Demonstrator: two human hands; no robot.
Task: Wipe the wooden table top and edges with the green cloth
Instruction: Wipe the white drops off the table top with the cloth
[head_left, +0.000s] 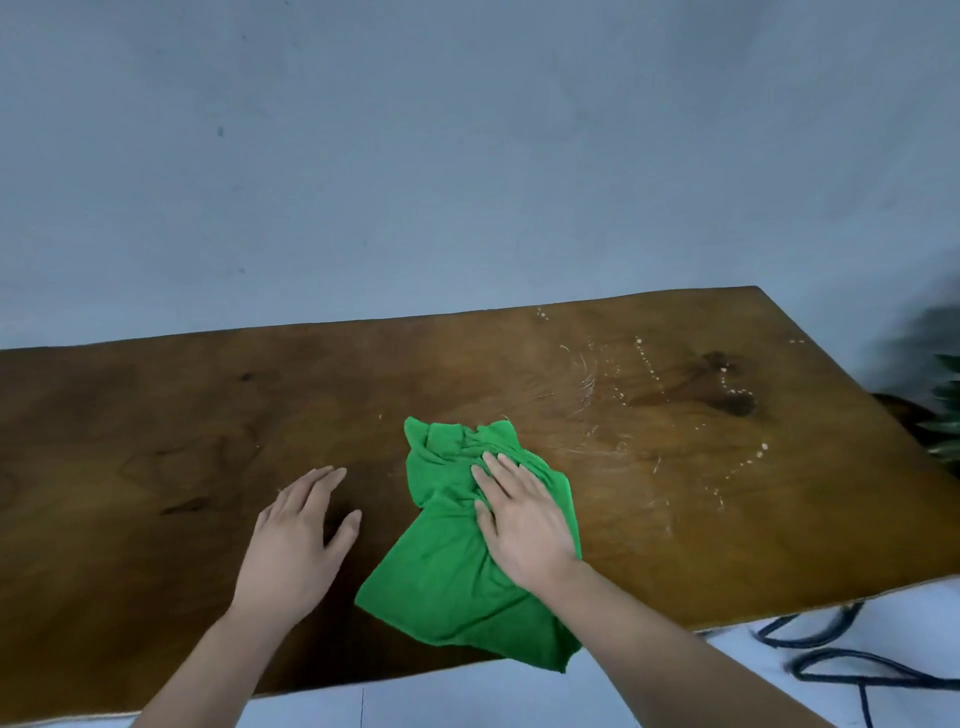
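Observation:
A crumpled green cloth (447, 566) lies on the brown wooden table top (156, 441), near the front edge and a little right of centre. My right hand (519, 525) presses flat on the cloth's upper right part, fingers together and pointing away from me. My left hand (298, 535) rests palm down on the bare wood just left of the cloth, fingers slightly spread, holding nothing. One corner of the cloth hangs over the table's front edge. White specks and wet streaks (623, 410) mark the wood to the right of the cloth.
A plain grey wall (467, 156) stands right behind the table. A dark knot (727, 395) shows in the wood at the far right. Green plant leaves (943, 410) stick in past the right edge. Dark blue cables (852, 660) lie on the pale floor at lower right.

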